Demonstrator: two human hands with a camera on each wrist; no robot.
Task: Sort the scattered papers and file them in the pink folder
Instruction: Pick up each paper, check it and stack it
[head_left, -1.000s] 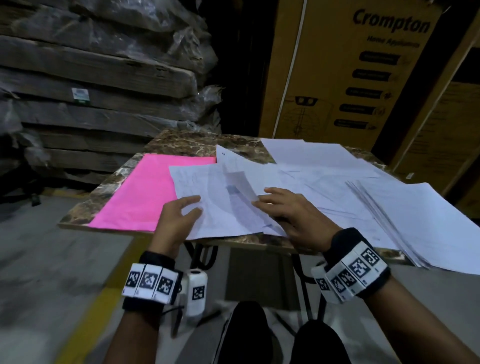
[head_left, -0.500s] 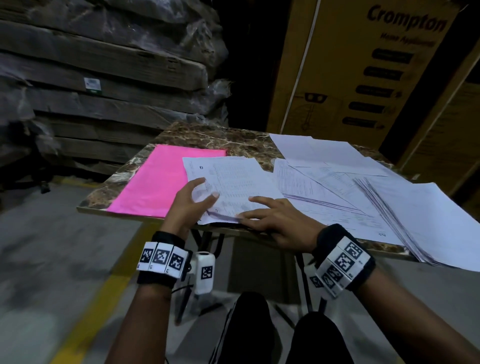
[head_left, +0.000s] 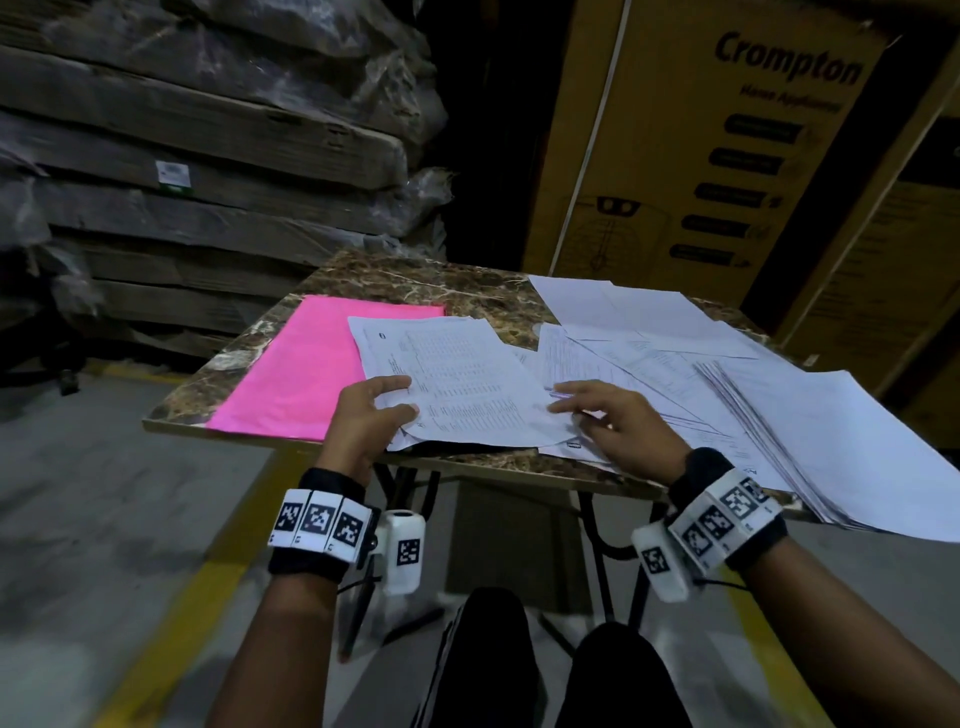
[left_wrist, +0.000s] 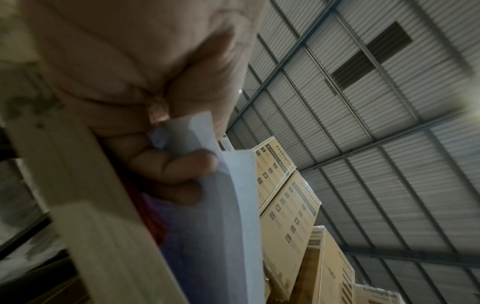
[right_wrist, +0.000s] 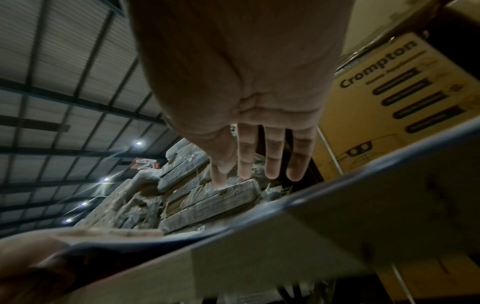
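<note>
Dim warehouse light, small ceiling lamps flaring, wrist views blurred.

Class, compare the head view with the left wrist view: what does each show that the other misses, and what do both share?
Only the head view shows the pink folder, the right hand and the scattered papers on the table. Only the left wrist view shows the ribbed roof and the fingers curled under the sheets. Both show the left hand gripping sheets and Crompton boxes.

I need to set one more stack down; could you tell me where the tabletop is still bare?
Bare marble table shows along the far edge, between the pink folder and the scattered white papers, plus a strip left of the folder. The right half is crowded.
</note>
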